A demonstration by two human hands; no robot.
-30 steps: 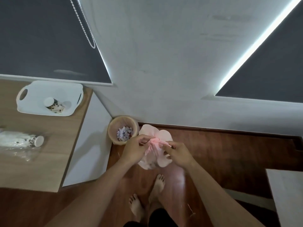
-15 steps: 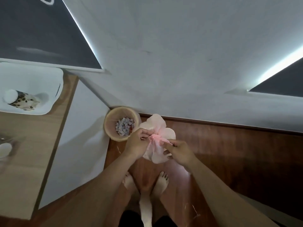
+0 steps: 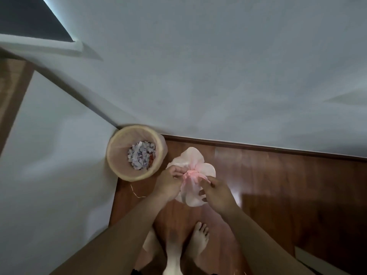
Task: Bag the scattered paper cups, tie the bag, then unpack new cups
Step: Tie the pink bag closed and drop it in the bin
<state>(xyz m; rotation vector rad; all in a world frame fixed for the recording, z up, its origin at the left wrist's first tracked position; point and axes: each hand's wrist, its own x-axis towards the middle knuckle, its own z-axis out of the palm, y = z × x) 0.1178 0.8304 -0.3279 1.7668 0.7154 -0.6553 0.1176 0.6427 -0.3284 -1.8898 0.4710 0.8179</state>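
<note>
Two hands meet over the wooden floor [image 3: 278, 185], working one pink bag [image 3: 193, 197]. Leftmost stands a round bin [image 3: 119, 171] against the wall, holding paper scraps. Just right of it, my left hand [image 3: 168, 183] has its fingers [image 3: 177, 171] pinched shut on the bag's gathered neck. My right hand [image 3: 217, 195] pinches the same knot from the other side, bag hanging between them above my bare feet [image 3: 198, 241].

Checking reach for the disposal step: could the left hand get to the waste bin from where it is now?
Probably yes. The left hand is beside the waste bin, with nothing visible between them. But it is pinching the gathered neck of the pink bag together with the right hand, so it would have to let go first.
</note>
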